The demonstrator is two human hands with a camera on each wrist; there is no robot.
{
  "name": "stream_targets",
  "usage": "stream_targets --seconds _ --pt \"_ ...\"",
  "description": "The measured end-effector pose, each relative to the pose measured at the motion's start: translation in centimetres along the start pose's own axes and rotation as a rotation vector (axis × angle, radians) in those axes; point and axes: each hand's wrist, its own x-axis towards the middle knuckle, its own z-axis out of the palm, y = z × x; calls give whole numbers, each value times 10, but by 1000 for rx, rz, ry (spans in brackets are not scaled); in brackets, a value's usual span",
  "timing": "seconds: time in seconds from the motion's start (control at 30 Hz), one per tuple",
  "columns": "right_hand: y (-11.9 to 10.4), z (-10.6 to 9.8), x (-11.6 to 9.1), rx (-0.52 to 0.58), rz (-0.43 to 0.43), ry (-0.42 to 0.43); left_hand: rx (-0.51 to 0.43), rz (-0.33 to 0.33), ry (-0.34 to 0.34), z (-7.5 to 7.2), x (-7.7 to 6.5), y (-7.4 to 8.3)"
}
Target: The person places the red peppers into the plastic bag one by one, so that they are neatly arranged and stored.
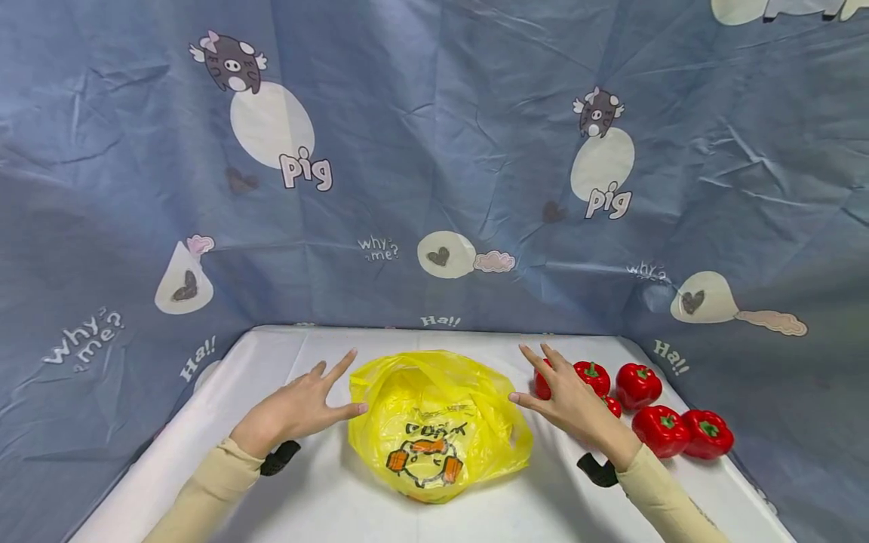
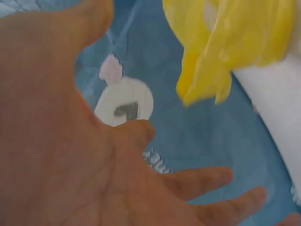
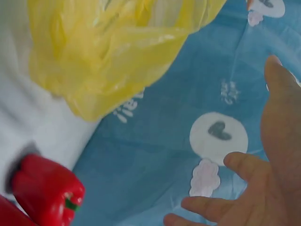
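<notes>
A yellow plastic bag (image 1: 434, 471) sits on the white table with its mouth spread wide, a cartoon drawing and black lettering showing on it. To its left, my left hand (image 1: 299, 407) is held up with fingers spread and nothing in them. My right hand (image 1: 566, 396) is raised on the other side, also with its fingers apart and holding nothing. In both wrist views the bag (image 2: 235, 42) appears a little apart from the fingers. Several red bell peppers (image 1: 660, 431) lie right of the bag, some partly hidden behind my right hand.
The white table (image 1: 271, 362) is enclosed at the back and sides by blue printed cloth (image 1: 434, 151). One pepper (image 1: 708, 434) lies near the table's right edge. Dark straps (image 1: 279, 458) are on both wrists.
</notes>
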Motion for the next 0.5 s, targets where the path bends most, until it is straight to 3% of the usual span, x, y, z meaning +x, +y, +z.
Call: stream_targets --seconds 0.17,0.5 --pt "-7 9 -14 17 -19 14 -51 -13 -74 17 -9 8" --pt "-11 25 -33 53 -14 -5 -109 111 -91 42 -9 16"
